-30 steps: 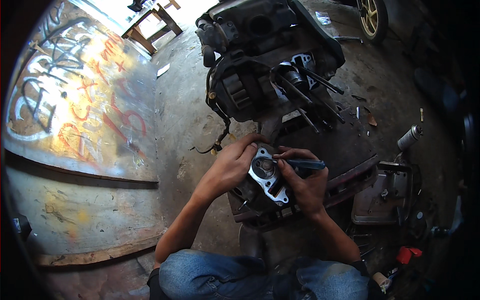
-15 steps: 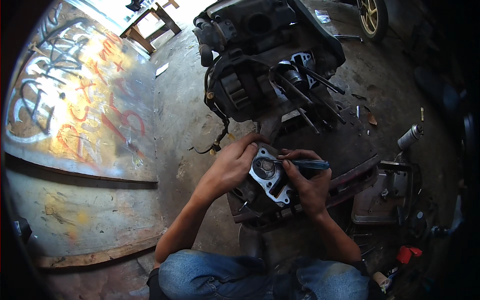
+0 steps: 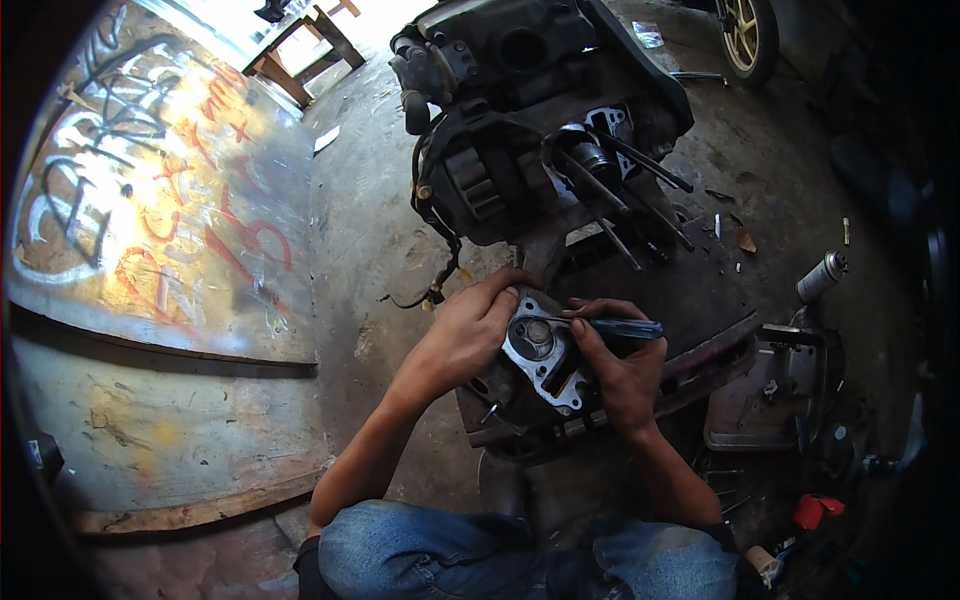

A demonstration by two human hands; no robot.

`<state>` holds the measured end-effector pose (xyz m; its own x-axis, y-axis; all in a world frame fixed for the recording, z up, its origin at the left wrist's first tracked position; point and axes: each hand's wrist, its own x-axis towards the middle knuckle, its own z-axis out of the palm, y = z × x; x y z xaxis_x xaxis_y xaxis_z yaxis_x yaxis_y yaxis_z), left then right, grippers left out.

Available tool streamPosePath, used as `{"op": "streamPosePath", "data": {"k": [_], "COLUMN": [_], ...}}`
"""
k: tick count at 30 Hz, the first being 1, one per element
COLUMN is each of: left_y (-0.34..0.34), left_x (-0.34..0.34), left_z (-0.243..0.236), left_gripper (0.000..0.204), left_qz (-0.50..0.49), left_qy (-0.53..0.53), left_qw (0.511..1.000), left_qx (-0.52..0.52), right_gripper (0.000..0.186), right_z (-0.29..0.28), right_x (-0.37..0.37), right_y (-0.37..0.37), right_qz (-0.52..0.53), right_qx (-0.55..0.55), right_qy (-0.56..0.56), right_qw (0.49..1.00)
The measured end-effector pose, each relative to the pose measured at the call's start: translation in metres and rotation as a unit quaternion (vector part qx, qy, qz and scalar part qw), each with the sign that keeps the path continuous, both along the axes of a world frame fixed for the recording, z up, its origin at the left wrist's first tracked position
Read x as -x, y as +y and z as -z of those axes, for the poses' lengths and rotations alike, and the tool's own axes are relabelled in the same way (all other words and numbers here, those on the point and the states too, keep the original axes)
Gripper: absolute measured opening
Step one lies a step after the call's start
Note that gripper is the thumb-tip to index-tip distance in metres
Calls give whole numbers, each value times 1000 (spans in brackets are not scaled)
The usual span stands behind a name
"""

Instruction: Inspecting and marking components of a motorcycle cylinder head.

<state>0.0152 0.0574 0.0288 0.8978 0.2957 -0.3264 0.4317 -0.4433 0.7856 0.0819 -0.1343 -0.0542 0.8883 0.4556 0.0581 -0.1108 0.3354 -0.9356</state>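
An engine cylinder head (image 3: 548,377) with a pale metal face lies in front of me, its face up. It shows a round dark combustion chamber and a rectangular slot. My left hand (image 3: 462,330) grips the far left edge of it, thumb on top. A screwdriver (image 3: 625,328) with a see-through blue handle is pinched in my right hand (image 3: 627,375). Its thin shaft points left across the rim of the chamber; where exactly the tip touches is too small to tell. The right hand's lower fingers are close beside the head's right edge.
A larger engine (image 3: 520,130) with long studs (image 3: 610,205) and a bare piston (image 3: 592,157) stands just beyond. On the right are a spray can (image 3: 822,276), a metal pan (image 3: 765,395) and a red object (image 3: 818,511). A painted board (image 3: 170,200) leans at left.
The screwdriver and my right hand have shifted very slightly right, the shaft now reaching less far over the chamber. My left hand keeps its hold on the cylinder head.
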Motion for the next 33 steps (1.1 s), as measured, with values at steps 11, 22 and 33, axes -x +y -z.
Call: {"op": "streamPosePath", "data": {"k": [11, 22, 33], "left_y": [0, -2, -3], "left_x": [0, -1, -2], "left_z": [-3, -3, -3], "left_gripper": [39, 39, 40], "left_qz": [-2, 1, 2], "left_qy": [-1, 5, 4], "left_qw": [1000, 1000, 1000], "left_qx": [13, 2, 13], "right_gripper": [17, 16, 16], "right_z": [-6, -3, -3], "right_x": [1, -2, -1], "right_y": [3, 0, 0], "right_qz": [-25, -18, -32], "right_qx": [6, 9, 4], "right_qy": [0, 5, 18], "right_qw": [1000, 1000, 999]}}
